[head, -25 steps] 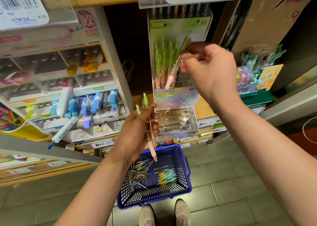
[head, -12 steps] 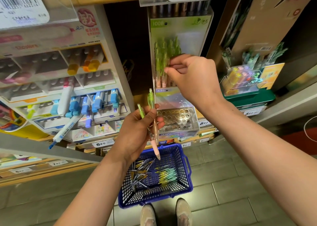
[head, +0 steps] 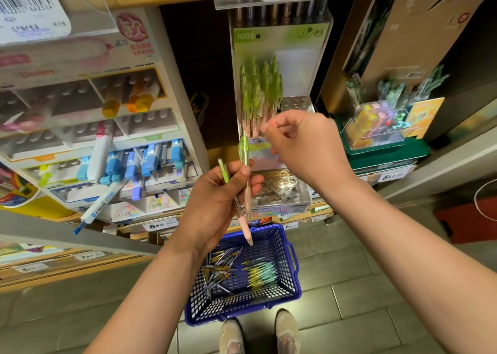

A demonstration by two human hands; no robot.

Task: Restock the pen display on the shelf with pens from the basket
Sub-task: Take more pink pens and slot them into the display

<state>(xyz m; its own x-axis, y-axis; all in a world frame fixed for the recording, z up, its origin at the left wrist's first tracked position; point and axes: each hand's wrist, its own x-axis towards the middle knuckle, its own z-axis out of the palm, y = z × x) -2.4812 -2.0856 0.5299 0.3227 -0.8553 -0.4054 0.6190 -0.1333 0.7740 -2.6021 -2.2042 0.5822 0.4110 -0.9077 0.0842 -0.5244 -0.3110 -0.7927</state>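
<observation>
My left hand (head: 215,200) grips two pens with green tops and pink grips (head: 246,189) upright in front of the shelf. My right hand (head: 304,144) hovers just right of the taller pen's top, fingers curled, with nothing visible in it. Behind it stands the clear pen display (head: 298,103), its upper tier packed with green-topped pens (head: 259,95) and its lower tier of holes (head: 277,187) bare. The blue basket (head: 291,267) sits on the floor below, holding several loose pens (head: 258,273).
A marker display (head: 129,165) with blue and yellow markers fills the shelf to the left, one long marker sticking out. A green box with a clear tray of colourful items (head: 376,127) sits to the right. My shoes (head: 258,335) touch the basket's near side.
My right hand put its pen into the upper tier of the display, then drew back down towards the pens in my left hand. The left hand stayed in place.
</observation>
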